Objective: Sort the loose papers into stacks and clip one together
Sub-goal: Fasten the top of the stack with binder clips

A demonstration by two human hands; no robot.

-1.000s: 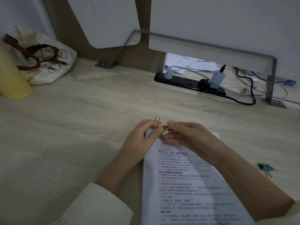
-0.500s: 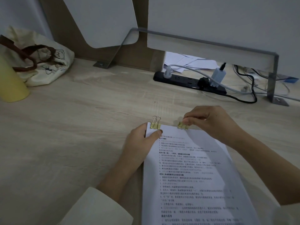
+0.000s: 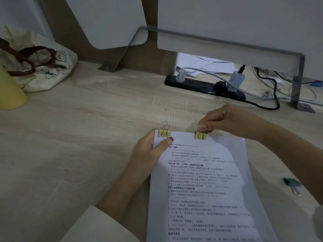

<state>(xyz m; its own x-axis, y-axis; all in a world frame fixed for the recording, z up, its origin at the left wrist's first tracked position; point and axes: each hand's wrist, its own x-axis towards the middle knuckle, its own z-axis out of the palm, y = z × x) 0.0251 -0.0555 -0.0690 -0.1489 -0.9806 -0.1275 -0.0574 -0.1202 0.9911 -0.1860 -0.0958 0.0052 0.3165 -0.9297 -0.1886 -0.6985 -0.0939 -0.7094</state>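
a stack of papers [image 3: 201, 189] printed with lines of black text lies lengthwise in front of the person on the pale wood counter [image 3: 78, 145], its near end running out of the bottom of the view. 2 small gold binder clips sit on its far edge. the first clip [image 3: 164, 133] bites the far left corner, with its wire handles standing up. the second clip [image 3: 200, 134] is clamped on the same edge, a little to the right, near the middle.

the left hand [image 3: 150, 154] holds the stack at its left edge: the thumb presses flat on the top sheet just below the first clip, and the fingers are hidden under the paper, so the grip is closed on the stack. the right hand [image 3: 225, 121] reaches in from the right, and its grip is a tight pinch of thumb and fingertips on the wire handles of the second clip. both forearms are bare, with a cream sleeve [image 3: 97, 226] showing at the left one.

a teal binder clip [image 3: 292, 183] lies loose on the counter to the right of the stack, well apart from it. further back a black power strip [image 3: 197, 85] carries a white charger [image 3: 236, 79] and several cables. behind it, under a white divider panel [image 3: 236, 23] on a metal bracket [image 3: 297, 88], some loose white sheets [image 3: 206, 64] are visible. at the far left a cream tote bag [image 3: 43, 67] with brown straps slumps on the counter, with a yellow object [image 3: 8, 91] in front of it, cut off by the edge of the view.
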